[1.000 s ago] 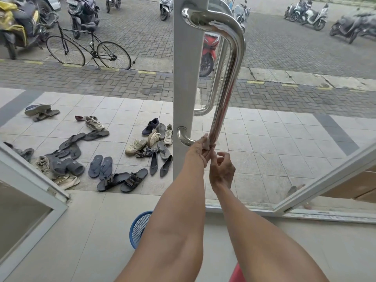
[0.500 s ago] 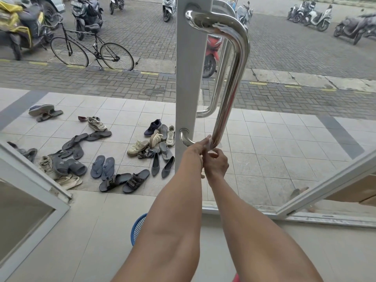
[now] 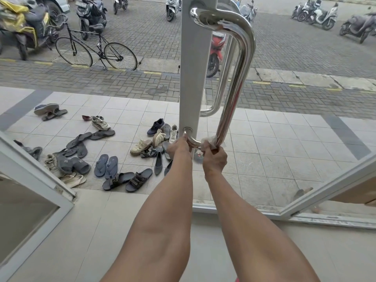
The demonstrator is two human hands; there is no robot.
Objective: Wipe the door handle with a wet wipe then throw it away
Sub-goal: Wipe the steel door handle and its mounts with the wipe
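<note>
A long polished steel door handle (image 3: 237, 82) runs down the grey frame of a glass door (image 3: 192, 78). My right hand (image 3: 214, 157) grips a white wet wipe (image 3: 212, 141) wrapped around the handle's lower bend. My left hand (image 3: 178, 146) holds the handle's bottom mount, just left of the wipe. Most of the wipe is hidden under my fingers.
Many sandals and shoes (image 3: 114, 153) lie scattered on the tiled porch outside. A bicycle (image 3: 95, 49) and scooters (image 3: 317, 15) stand on the paved street beyond. An open door panel (image 3: 30, 180) is at my left, another frame (image 3: 325, 192) at lower right.
My right hand has moved up from below the handle and closed on the wipe at the lower bend. My left hand has shifted left onto the bottom mount.
</note>
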